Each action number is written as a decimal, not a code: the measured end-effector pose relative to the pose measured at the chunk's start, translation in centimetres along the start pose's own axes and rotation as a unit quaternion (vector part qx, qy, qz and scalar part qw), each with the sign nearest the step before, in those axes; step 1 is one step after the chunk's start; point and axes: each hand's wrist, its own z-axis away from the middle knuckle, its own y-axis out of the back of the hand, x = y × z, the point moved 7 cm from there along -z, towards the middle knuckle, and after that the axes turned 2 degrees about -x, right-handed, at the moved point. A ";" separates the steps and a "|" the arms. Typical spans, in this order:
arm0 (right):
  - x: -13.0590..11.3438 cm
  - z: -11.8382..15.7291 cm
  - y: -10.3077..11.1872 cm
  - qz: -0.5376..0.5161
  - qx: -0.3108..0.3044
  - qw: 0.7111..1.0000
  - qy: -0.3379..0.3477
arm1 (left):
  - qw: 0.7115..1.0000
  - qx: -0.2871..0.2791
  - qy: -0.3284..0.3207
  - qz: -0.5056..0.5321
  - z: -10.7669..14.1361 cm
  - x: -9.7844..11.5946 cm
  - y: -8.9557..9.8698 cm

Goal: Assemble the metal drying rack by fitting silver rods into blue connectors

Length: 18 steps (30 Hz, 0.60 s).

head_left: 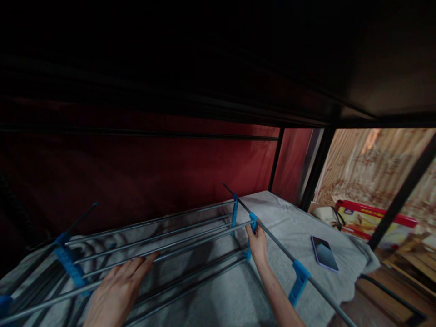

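A partly assembled rack of grey metal tubes and blue plastic connectors lies across the bed. My left hand point(114, 293) is at the left of the rack, its fingers over a long metal tube point(207, 236); the undersides of the fingers are hidden. At that tube's right end, my right hand point(258, 243) is closed around a blue connector point(253, 218), which sits on a long side pole point(277, 243). Farther down this pole is another blue connector point(299, 279). A blue bracket point(70, 263) joins several tubes on the left.
Grey bedding point(286, 211) lies under the rack. A phone point(324, 253) rests on it at the right. Low overhead is a dark bunk frame, with a black post point(320, 163) at the right. Beyond the bed are a red and yellow box point(374, 220) and a wooden piece point(413, 259).
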 end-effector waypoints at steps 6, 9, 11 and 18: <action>0.2 0.2 -0.1 0.007 0.006 1.000 -0.006 | 1.000 0.002 -0.011 -0.007 0.4 0.0 -0.4; -0.1 0.3 -0.1 -0.006 0.003 1.000 0.001 | 1.000 0.022 0.003 -0.005 0.7 -0.3 -0.8; -0.4 0.3 -0.1 -0.026 0.002 1.000 0.009 | 1.000 0.023 0.002 0.001 0.8 -0.3 -1.1; 0.2 0.3 -0.1 0.020 -0.006 1.000 0.000 | 1.000 0.006 0.015 0.009 0.7 -0.5 -1.3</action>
